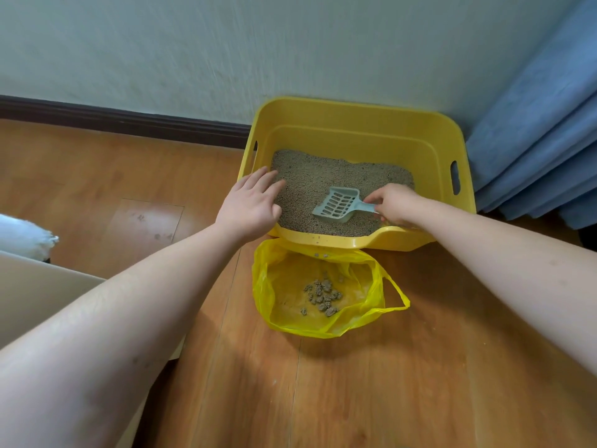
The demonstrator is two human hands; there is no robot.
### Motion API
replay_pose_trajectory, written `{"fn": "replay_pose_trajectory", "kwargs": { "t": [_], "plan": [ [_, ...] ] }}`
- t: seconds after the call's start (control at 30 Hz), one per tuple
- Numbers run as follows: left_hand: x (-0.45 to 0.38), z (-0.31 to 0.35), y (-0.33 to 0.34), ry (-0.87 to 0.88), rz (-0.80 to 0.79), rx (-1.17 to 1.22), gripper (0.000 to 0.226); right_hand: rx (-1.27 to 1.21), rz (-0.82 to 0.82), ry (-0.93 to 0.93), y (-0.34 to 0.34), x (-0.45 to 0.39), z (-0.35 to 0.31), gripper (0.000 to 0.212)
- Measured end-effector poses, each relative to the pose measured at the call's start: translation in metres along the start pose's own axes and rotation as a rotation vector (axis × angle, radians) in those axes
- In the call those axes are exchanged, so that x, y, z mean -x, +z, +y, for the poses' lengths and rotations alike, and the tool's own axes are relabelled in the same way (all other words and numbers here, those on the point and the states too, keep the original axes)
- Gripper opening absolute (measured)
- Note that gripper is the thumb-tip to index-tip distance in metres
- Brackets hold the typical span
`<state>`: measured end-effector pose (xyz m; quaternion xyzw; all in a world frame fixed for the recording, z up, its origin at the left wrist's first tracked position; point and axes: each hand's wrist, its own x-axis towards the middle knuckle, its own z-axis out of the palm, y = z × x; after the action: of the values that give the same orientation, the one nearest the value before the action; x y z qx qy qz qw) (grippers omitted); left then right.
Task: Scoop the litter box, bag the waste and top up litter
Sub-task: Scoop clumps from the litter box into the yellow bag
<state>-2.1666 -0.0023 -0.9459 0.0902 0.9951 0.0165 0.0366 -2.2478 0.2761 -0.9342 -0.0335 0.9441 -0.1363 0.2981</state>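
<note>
We kneel over a warm-toned wooden plank floor (371, 383) that runs up to a pale wall, with a folded blue curtain (542, 140) hanging at the right. Against that wall sits the big yellow plastic litter box (355, 130), its low front lip facing us, and inside it a bed of grey-brown granular litter (323, 179) covers the bottom in a fairly shallow layer. Just in front of the lip, touching or nearly touching it, lies an open translucent yellow plastic bag (281, 318) spread on the floor, its mouth wide and one handle loop trailing to the right. Our left hand (252, 205) rests at the box's left front corner, its fingers straight and relaxed over the rim and the edge of the litter, holding nothing. Our right hand (394, 205) reaches in from the right, its fingers pinched on the handle of a small pale blue slotted plastic scoop (337, 205), whose pan lies flat on the litter and looks empty. In the bag sits a small heap of grey litter clumps (323, 295). We judge that we are in the scooping step, with some waste already bagged. The next move calls for sliding the scoop under the surface, sifting, and carrying any clump level over the lip to the bag.
</note>
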Motion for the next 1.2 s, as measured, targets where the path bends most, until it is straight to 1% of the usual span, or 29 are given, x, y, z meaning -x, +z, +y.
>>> {"fn": "replay_pose_trajectory", "kwargs": {
  "t": [0.07, 0.2, 0.27, 0.33, 0.47, 0.6, 0.7, 0.8, 0.9, 0.97, 1.07, 1.1, 1.13, 1.17, 1.2],
  "plan": [
    [0.002, 0.001, -0.001, -0.003, 0.006, 0.004, 0.063, 0.068, -0.007, 0.008, -0.012, -0.001, -0.002, 0.040],
    [0.004, 0.003, -0.002, -0.013, -0.014, 0.039, 0.061, 0.079, -0.029, 0.045, -0.037, -0.001, 0.002, 0.034],
    [0.002, 0.002, -0.002, -0.011, -0.035, 0.073, 0.058, 0.088, -0.009, 0.047, -0.031, -0.003, 0.000, 0.032],
    [0.003, 0.001, -0.003, 0.001, -0.063, 0.095, 0.058, 0.090, 0.010, 0.040, -0.017, -0.007, -0.008, 0.035],
    [0.003, 0.000, -0.005, 0.010, -0.119, 0.088, 0.055, 0.170, 0.063, 0.011, 0.010, -0.021, -0.027, 0.040],
    [0.002, 0.000, -0.007, -0.006, -0.164, 0.078, 0.054, 0.132, 0.077, 0.013, 0.018, -0.031, -0.030, 0.041],
    [-0.002, 0.000, -0.008, -0.016, -0.209, 0.042, 0.054, 0.014, 0.079, -0.006, 0.019, -0.033, -0.023, 0.032],
    [-0.004, 0.001, -0.007, -0.024, -0.206, 0.013, 0.054, 0.035, 0.144, -0.045, 0.014, -0.026, -0.019, 0.040],
    [0.000, 0.002, -0.006, -0.011, -0.155, 0.028, 0.053, 0.048, 0.291, -0.175, 0.011, -0.011, -0.015, 0.042],
    [0.000, 0.004, -0.006, -0.007, -0.145, 0.040, 0.052, 0.013, 0.413, -0.334, 0.010, 0.007, -0.017, 0.036],
    [0.002, 0.004, -0.005, -0.017, -0.110, 0.062, 0.055, -0.173, 0.628, -0.628, 0.019, 0.052, -0.023, 0.026],
    [0.006, 0.005, -0.005, -0.014, -0.057, 0.078, 0.056, -0.228, 0.662, -0.704, 0.026, 0.069, -0.023, 0.025],
    [0.013, 0.006, -0.005, 0.014, 0.035, 0.082, 0.058, -0.261, 0.661, -0.750, 0.035, 0.083, -0.020, 0.024],
    [0.022, 0.009, -0.003, 0.083, 0.154, 0.064, 0.057, -0.272, 0.634, -0.766, 0.046, 0.094, -0.014, 0.024],
    [0.030, 0.014, -0.001, 0.193, 0.271, 0.031, 0.053, -0.267, 0.596, -0.756, 0.058, 0.103, -0.005, 0.022]
  ]
}}
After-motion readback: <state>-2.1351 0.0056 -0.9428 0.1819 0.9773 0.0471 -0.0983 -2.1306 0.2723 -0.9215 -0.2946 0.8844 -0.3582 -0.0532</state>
